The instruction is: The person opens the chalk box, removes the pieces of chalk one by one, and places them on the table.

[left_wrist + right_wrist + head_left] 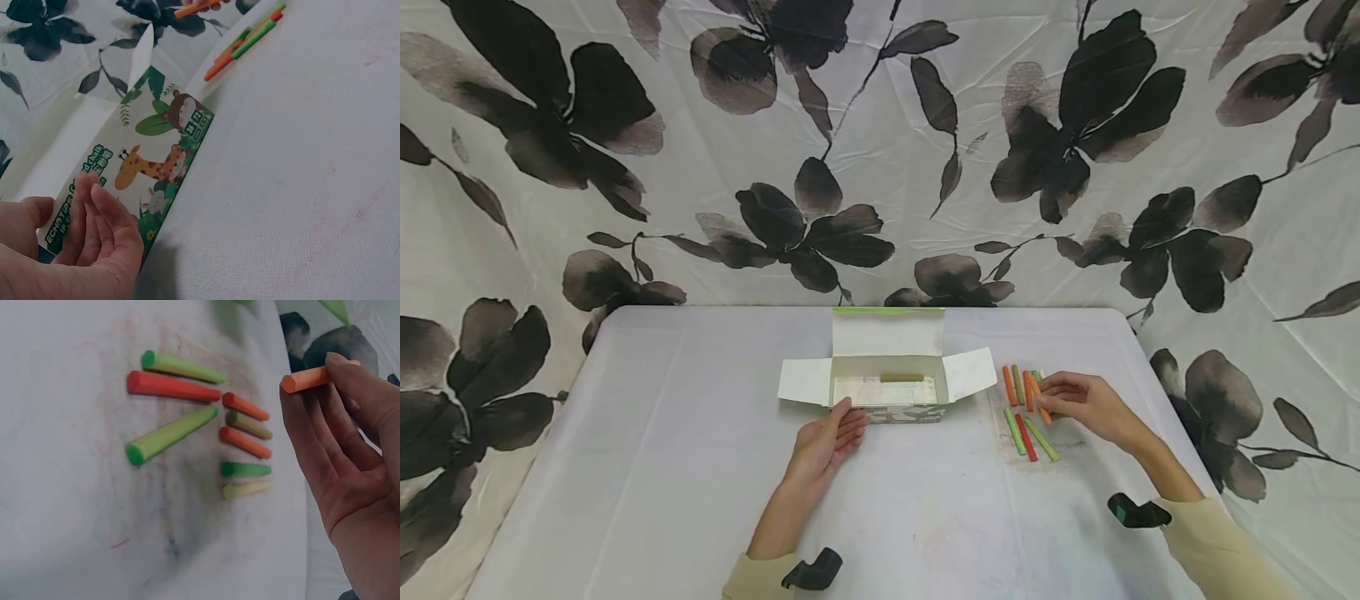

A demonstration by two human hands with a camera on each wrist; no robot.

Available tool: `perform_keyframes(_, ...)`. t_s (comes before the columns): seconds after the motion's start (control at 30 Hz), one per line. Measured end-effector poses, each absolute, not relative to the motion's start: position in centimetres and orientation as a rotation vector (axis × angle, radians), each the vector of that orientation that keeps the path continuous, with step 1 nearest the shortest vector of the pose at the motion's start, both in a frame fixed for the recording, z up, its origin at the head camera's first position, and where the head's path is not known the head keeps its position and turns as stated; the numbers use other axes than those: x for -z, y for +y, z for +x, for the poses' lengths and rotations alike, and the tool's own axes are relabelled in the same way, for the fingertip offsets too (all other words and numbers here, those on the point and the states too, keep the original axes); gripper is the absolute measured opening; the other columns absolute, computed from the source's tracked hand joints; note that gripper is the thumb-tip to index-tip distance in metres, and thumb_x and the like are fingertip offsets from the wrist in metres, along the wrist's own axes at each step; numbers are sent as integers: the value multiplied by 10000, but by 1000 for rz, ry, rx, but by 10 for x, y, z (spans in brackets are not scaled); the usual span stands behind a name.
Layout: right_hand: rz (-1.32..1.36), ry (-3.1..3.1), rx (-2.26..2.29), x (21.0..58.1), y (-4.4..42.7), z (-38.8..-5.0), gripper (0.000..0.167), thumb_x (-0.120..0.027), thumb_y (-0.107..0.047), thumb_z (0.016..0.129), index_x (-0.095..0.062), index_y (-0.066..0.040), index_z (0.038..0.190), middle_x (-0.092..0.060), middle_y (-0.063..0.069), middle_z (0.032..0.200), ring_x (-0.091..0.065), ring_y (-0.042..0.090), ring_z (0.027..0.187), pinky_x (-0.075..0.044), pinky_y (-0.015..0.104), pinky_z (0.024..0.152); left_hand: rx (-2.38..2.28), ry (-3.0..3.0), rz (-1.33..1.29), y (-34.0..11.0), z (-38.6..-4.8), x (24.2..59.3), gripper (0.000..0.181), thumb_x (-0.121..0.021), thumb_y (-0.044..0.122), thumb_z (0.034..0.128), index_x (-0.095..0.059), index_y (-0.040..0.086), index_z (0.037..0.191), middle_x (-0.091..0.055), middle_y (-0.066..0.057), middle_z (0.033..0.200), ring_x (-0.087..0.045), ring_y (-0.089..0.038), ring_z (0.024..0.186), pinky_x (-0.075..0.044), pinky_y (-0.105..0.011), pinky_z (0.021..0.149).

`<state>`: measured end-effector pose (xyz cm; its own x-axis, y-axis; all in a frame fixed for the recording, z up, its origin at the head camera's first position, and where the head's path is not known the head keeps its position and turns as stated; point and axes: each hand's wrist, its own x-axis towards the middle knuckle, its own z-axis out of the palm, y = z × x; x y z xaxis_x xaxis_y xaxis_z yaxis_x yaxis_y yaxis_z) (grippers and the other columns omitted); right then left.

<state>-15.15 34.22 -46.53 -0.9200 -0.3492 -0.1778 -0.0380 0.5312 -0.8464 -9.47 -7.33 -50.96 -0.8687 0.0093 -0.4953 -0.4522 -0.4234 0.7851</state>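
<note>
An open cardboard chalk box (917, 414), printed with animals, stands on the table with its flaps spread. My left hand (823, 450) holds its front wall near the left corner, thumb at the rim and fingers along the outside. Inside the box lies an olive chalk stick (902, 377). To the right of the box, my right hand (1093, 410) pinches an orange chalk stick (306, 379) between thumb and fingertips, raised above the table. Beneath it lie two loose groups of chalk, among them a red stick (175, 387), a light green stick (172, 435) and a pale yellow one (248, 490).
The table (647, 467) has a white cover with faint chalk smudges near the sticks. Behind it hangs a floral curtain (925, 150). The box's right flap (970, 372) reaches out close to the chalk sticks.
</note>
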Motion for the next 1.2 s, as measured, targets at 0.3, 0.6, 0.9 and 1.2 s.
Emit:
perform_keyframes(0.3, -213, 2455, 1308, 491, 359, -135, 391, -705, -222, 999, -634, 67, 1254, -712, 166, 1127, -692, 137, 965, -571, 246, 796, -2360, 1490, -612, -73, -94, 510, 490, -635, 339, 1041, -603, -105, 1246, -732, -84, 1050, -677, -98, 917, -557, -188, 800)
perform_keyframes(0.6, -208, 2456, 1280, 508, 366, -124, 365, -715, -203, 991, -650, 65, 1229, -725, 126, 1074, -691, 132, 944, -565, 234, 790, -2361, 1492, -606, -74, -94, 513, 496, -639, 347, 1038, -604, -103, 1244, -734, -86, 1055, -677, -104, 923, -559, -201, 819)
perform_keyframes(0.9, -276, 2602, 1198, 515, 363, -122, 259, -769, -158, 942, -705, 33, 1105, -725, 58, 924, -658, 106, 788, -555, 254, 653, -2367, 1495, -607, -74, -95, 513, 478, -642, 341, 1036, -619, -98, 1223, -733, -92, 1052, -684, -115, 930, -563, -201, 807)
perform_keyframes(1.2, -360, 2720, 1080, 509, 356, -125, 169, -750, -127, 953, -721, 9, 1049, -707, 13, 866, -640, 99, 760, -538, 255, 623, -2372, 1492, -581, -74, -94, 514, 491, -646, 338, 1035, -605, -104, 1244, -726, -86, 1043, -688, -117, 936, -564, -194, 806)
